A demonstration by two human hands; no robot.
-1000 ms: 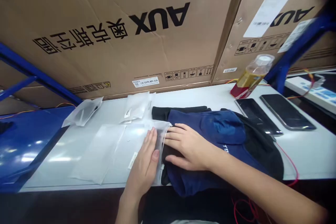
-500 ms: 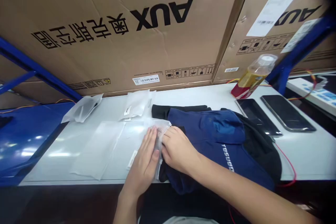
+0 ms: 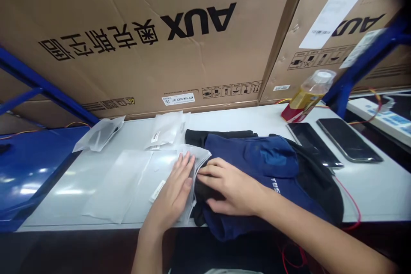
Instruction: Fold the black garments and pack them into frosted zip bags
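Note:
My left hand [image 3: 171,195] lies flat with its fingers stretched out on a pile of frosted, translucent plastic bags [image 3: 201,153]. At the right edge of this pile my right hand [image 3: 229,186] reaches in, its fingers extended at the layered edges and its thumb held apart below. Nothing shows between thumb and fingers. Beneath and to the right of that hand is a bunched navy and black garment [image 3: 237,150] with light lettering, partly covered by my forearm. A small white label [image 3: 157,190] shows beside my left hand.
More frosted bags [image 3: 117,184] lie to the left and behind, one with a dark item [image 3: 107,132] inside. Two dark phones [image 3: 348,139] and a drink bottle [image 3: 308,96] stand or lie at the right. Large cartons [image 3: 144,77] and blue rack posts [image 3: 348,75] close off the back.
My right hand has loosened from its curled hold at the bag edge, and its thumb has moved away from the fingers. My left hand remains pressed on the bags.

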